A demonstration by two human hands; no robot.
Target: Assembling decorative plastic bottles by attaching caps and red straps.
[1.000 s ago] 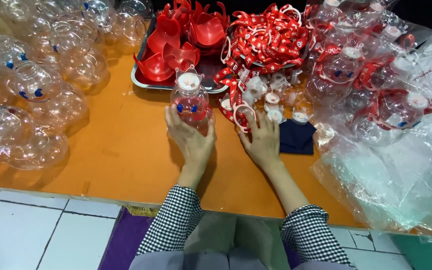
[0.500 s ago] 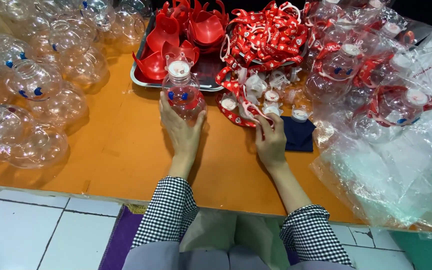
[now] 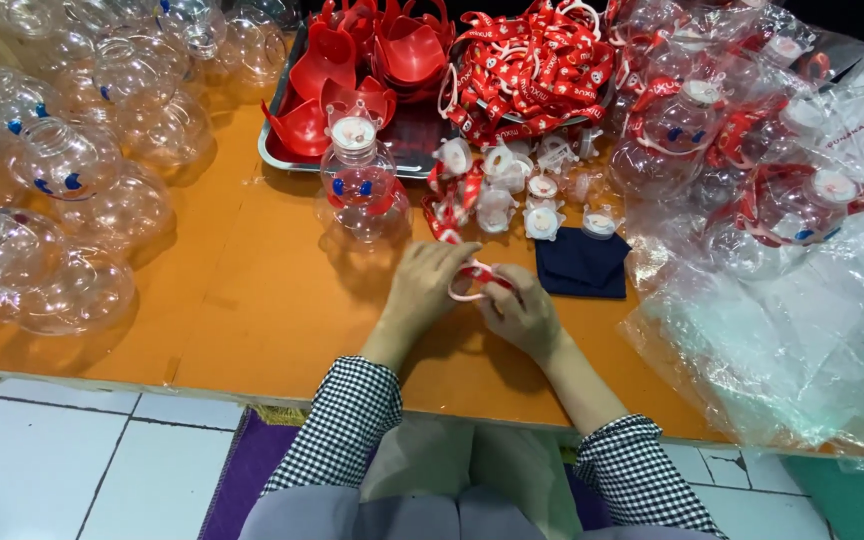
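Observation:
My left hand [image 3: 430, 288] and my right hand [image 3: 519, 312] meet over the orange table [image 3: 252, 310], both pinching a red strap with a white ring [image 3: 474, 277]. Just beyond them stands a clear round plastic bottle [image 3: 360, 190] with a white cap, blue eyes and a red band, apart from both hands. White caps [image 3: 517, 195] lie loose behind the strap, next to a dark blue cloth [image 3: 582, 263].
A metal tray [image 3: 282, 158] holds red plastic cups [image 3: 352, 60]. A heap of red straps [image 3: 532, 60] lies behind. Several empty clear bottles [image 3: 62, 190] crowd the left side; a clear plastic bag [image 3: 782, 330] of finished bottles fills the right.
My left hand set the bottle down upright and let go, then moved right to join the right hand on the red strap.

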